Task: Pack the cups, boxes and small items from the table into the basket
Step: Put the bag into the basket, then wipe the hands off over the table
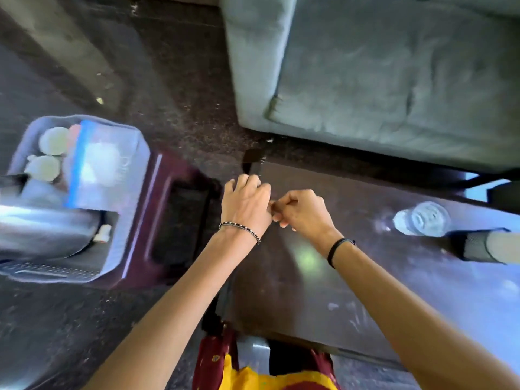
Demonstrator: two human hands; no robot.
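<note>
A grey-blue basket (pixel 128 220) sits on a maroon stool (pixel 171 220) at the left, beside the dark table (pixel 323 291). In it are two white cups (pixel 52 140), a blue-and-white box (pixel 98 164) and a shiny metal item (pixel 42 229). My left hand (pixel 247 204) and my right hand (pixel 302 213) meet over the table's far left corner, touching. Both have their fingers curled shut. The right hand's fingertips pinch against the left hand's thumb side. Whether anything small lies between them is hidden. The picture is blurred.
A clear plastic bottle (pixel 422 219) lies on the table at the right, beside a black-and-beige object (pixel 484 244) at the frame edge. A grey sofa (pixel 380 74) stands beyond the table. Dark carpet (pixel 174 102) covers the floor between the sofa and the basket.
</note>
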